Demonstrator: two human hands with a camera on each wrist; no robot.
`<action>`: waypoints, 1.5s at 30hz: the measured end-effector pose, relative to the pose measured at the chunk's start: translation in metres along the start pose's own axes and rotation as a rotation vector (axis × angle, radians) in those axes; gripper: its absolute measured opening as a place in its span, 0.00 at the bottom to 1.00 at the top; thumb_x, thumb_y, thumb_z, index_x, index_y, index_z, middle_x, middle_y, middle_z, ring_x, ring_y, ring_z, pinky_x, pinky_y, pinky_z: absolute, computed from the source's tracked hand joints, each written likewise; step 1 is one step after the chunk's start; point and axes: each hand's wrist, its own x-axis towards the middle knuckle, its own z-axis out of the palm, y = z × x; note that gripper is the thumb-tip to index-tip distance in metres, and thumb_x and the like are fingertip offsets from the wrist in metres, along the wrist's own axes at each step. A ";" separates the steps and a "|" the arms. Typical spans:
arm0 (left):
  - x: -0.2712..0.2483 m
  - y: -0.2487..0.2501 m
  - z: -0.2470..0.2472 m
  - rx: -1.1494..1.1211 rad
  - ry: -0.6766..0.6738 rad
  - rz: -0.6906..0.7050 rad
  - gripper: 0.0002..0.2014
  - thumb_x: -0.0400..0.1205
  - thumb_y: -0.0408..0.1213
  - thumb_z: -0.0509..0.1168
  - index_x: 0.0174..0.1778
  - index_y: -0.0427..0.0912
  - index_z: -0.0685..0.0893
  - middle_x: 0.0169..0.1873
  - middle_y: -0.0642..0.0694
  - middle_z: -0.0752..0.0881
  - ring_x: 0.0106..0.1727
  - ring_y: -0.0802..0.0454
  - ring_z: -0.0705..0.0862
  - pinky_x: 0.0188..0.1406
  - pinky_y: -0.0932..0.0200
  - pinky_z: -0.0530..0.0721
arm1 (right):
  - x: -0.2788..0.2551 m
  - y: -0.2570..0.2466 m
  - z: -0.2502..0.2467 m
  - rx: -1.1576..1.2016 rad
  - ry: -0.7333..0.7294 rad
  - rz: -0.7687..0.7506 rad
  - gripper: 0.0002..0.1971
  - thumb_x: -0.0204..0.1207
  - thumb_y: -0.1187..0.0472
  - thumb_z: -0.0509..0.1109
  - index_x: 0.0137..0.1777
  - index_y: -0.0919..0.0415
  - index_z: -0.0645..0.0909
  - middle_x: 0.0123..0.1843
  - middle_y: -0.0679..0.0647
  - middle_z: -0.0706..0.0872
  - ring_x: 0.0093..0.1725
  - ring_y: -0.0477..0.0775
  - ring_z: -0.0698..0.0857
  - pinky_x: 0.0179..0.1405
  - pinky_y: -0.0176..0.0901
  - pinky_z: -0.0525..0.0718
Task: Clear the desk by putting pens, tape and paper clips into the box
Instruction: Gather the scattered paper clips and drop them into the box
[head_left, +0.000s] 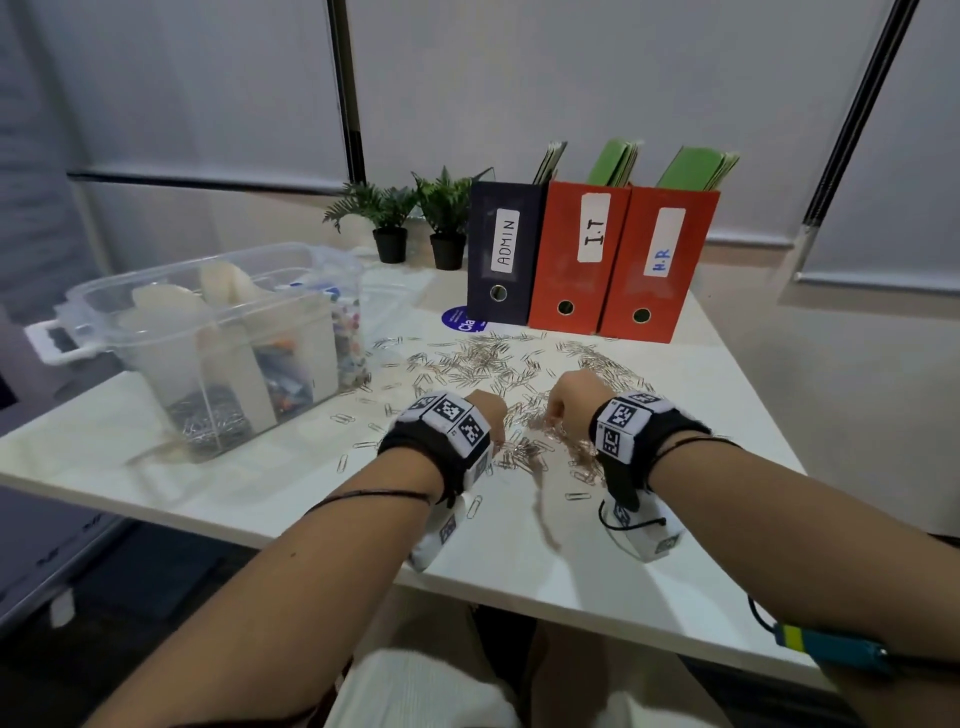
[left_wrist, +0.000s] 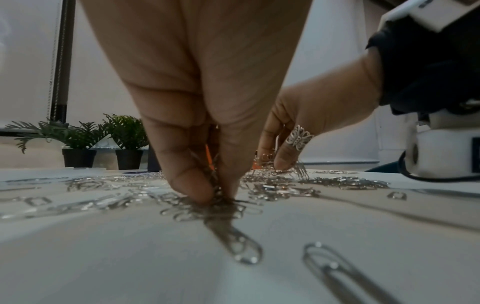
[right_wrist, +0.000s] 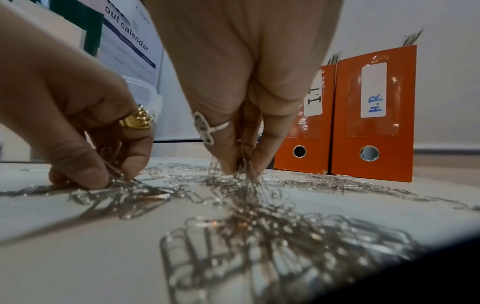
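Silver paper clips (head_left: 483, 358) lie scattered over the white desk (head_left: 519, 551), thickest between my hands. My left hand (head_left: 491, 415) reaches down into the pile; in the left wrist view its fingertips (left_wrist: 202, 191) pinch a bunch of clips (left_wrist: 217, 185) against the desk. My right hand (head_left: 566, 400) does the same a little to the right, its fingers (right_wrist: 228, 166) closed round a tuft of clips (right_wrist: 241, 174). The clear plastic box (head_left: 218, 332) stands at the left, with clips, pins and other small stationery in its compartments.
Three upright file boxes (head_left: 587, 260) labelled ADMIN, I.T and H.R stand at the back of the desk. Two small potted plants (head_left: 415, 218) sit to their left. A blue round sticker (head_left: 462, 319) lies by the ADMIN box. The desk's front edge is near my forearms.
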 end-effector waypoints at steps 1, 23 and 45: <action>-0.001 -0.001 -0.001 0.022 -0.003 -0.005 0.12 0.82 0.28 0.62 0.32 0.39 0.76 0.27 0.50 0.71 0.46 0.50 0.75 0.44 0.64 0.73 | 0.001 -0.001 -0.002 0.010 0.020 -0.002 0.16 0.72 0.76 0.69 0.58 0.64 0.87 0.58 0.57 0.88 0.57 0.55 0.87 0.54 0.37 0.84; -0.070 -0.133 -0.059 -0.441 0.428 -0.231 0.07 0.79 0.28 0.65 0.47 0.33 0.89 0.44 0.41 0.90 0.42 0.49 0.87 0.52 0.58 0.85 | 0.031 -0.096 -0.034 0.273 0.182 -0.269 0.13 0.75 0.72 0.68 0.56 0.62 0.88 0.56 0.57 0.89 0.59 0.54 0.85 0.55 0.37 0.81; -0.117 -0.283 -0.103 -0.482 0.727 -0.567 0.20 0.79 0.34 0.68 0.68 0.41 0.79 0.57 0.39 0.86 0.59 0.41 0.84 0.63 0.55 0.79 | 0.060 -0.280 -0.100 0.982 0.223 -0.500 0.13 0.69 0.71 0.77 0.53 0.72 0.86 0.49 0.66 0.89 0.46 0.58 0.88 0.56 0.49 0.87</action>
